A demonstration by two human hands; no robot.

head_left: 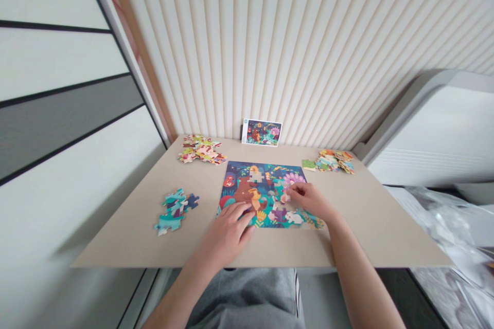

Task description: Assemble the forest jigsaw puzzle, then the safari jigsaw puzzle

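Observation:
A colourful jigsaw puzzle (266, 175) lies flat in the middle of the table, with gaps near its top centre and on its right side. Over the right part, my right hand (309, 199) has thumb and fingers pinched together on a small puzzle piece (284, 198), partly covered by the fingertips. My left hand (232, 226) rests on the lower left of the puzzle with its fingers stretched out, hiding the part beneath it. Left of that hand lies a loose pile of blue and teal puzzle pieces (173, 213).
Two more piles of puzzle pieces lie farther back: a pink and yellow one (203, 150) at left, an orange and green one (332, 160) at right. A picture card (262, 132) stands against the ribbed wall (247, 51). The table's front edge (270, 266) is near my lap.

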